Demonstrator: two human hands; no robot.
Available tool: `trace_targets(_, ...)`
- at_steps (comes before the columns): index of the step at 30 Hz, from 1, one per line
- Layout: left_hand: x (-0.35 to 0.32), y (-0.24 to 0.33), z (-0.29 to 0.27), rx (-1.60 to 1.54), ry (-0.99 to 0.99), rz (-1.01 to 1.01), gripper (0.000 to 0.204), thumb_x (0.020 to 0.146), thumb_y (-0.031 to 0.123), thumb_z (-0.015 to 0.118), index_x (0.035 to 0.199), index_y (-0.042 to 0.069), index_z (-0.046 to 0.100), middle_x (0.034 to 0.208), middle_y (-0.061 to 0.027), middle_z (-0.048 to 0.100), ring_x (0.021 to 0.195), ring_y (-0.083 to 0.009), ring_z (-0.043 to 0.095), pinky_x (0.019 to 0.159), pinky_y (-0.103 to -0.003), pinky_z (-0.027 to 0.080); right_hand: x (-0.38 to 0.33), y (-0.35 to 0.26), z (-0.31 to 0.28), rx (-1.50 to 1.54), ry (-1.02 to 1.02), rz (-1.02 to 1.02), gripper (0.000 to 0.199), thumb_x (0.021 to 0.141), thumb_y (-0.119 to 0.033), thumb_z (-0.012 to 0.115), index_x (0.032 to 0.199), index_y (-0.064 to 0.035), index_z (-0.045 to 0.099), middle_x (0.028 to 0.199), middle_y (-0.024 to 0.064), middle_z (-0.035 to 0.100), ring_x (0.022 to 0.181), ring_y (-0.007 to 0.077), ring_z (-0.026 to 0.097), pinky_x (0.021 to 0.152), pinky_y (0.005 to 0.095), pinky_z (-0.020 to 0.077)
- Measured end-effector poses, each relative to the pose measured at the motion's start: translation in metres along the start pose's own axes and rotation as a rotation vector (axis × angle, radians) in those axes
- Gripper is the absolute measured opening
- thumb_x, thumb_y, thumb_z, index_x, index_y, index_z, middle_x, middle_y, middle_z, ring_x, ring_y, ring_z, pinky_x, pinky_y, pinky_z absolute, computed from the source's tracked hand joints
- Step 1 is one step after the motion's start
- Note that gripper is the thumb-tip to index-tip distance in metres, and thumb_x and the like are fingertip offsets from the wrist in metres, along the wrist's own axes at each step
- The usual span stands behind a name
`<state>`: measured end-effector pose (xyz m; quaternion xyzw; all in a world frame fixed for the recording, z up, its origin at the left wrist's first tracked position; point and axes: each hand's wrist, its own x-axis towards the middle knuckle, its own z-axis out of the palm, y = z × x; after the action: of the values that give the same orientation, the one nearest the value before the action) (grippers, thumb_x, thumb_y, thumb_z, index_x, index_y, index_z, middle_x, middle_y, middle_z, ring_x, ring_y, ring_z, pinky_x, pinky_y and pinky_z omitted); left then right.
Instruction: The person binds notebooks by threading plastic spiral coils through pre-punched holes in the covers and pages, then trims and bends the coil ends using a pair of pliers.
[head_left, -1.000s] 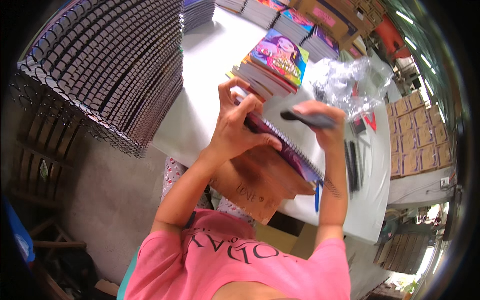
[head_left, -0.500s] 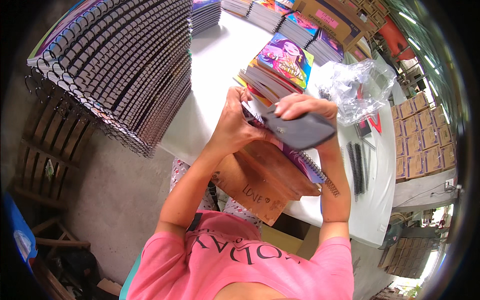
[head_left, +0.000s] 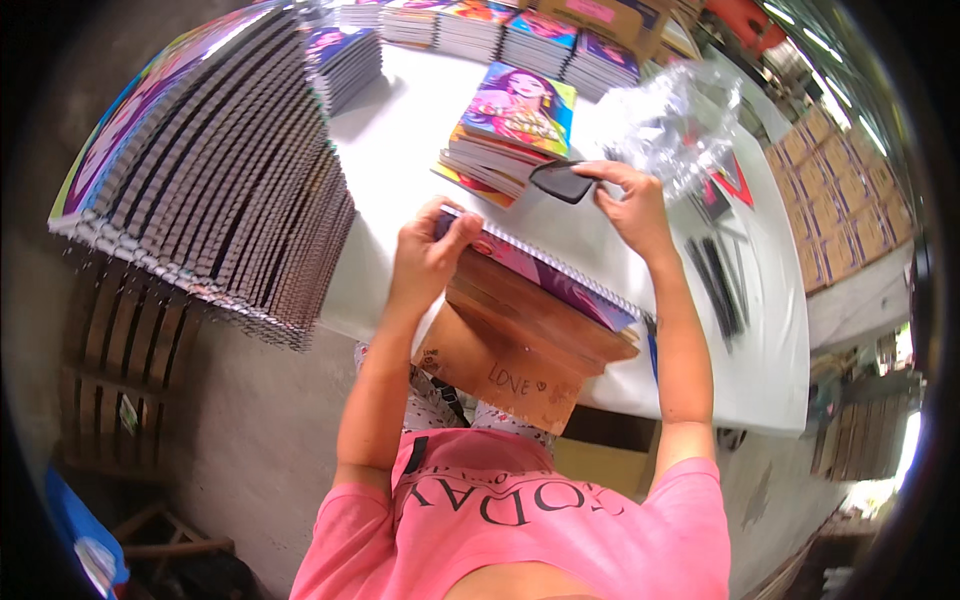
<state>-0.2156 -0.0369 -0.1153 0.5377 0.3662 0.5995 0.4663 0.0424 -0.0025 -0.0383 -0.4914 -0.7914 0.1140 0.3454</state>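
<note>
A spiral notebook (head_left: 560,272) with a purple and pink cover leans on a brown wooden stand, its white coil along the top edge. My left hand (head_left: 430,250) grips the notebook's left end, thumb on top. Raised above the coil, apart from the notebook, my right hand (head_left: 628,200) pinches a dark grey tool (head_left: 562,183) with a rounded, loop-like outline; its exact kind is unclear. The wooden stand (head_left: 540,320) sits at the table's near edge, with a written-on board (head_left: 515,378) sloping toward my lap.
Left stands a tall stack of spiral notebooks (head_left: 230,180). Beyond my hands is a shorter notebook pile (head_left: 520,110); more stacks (head_left: 470,38) line the back. Right are a clear plastic bag (head_left: 675,125), black coils (head_left: 715,290) and stacked cartons (head_left: 840,195).
My right hand has lifted the dark tool away from the notebook's left end, up and to the right. My left hand stays at that end. The whole view has shifted.
</note>
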Motion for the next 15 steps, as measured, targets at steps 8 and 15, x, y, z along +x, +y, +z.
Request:
trace_targets(8,0.016,0.162,-0.014,-0.020,0.656,0.670,0.021,0.086,0.018,0.064,0.092,-0.002,0.064,0.090,-0.0110,0.065,0.083,-0.0203,0.062,0.072,-0.033,0.049,-0.209,0.027,-0.034,-0.421,-0.004,0.669,0.072,0.073,-0.037,0.072,0.134,-0.0105,0.044,0.135,0.0160,0.045,0.122,0.0371,0.042,0.103,0.0418,0.0342)
trace_targets(15,-0.063,0.092,0.025,0.950,0.159,0.942,0.033,0.061,0.010,0.080,0.094,0.009,0.072,0.075,-0.0021,0.059,0.070,-0.0171,0.055,0.060,-0.030,0.045,-0.256,0.051,0.015,-0.672,0.153,0.567,0.044,0.093,-0.032,0.048,0.134,-0.0152,0.045,0.131,0.0109,0.044,0.119,0.0310,0.038,0.100,0.0493,0.0282)
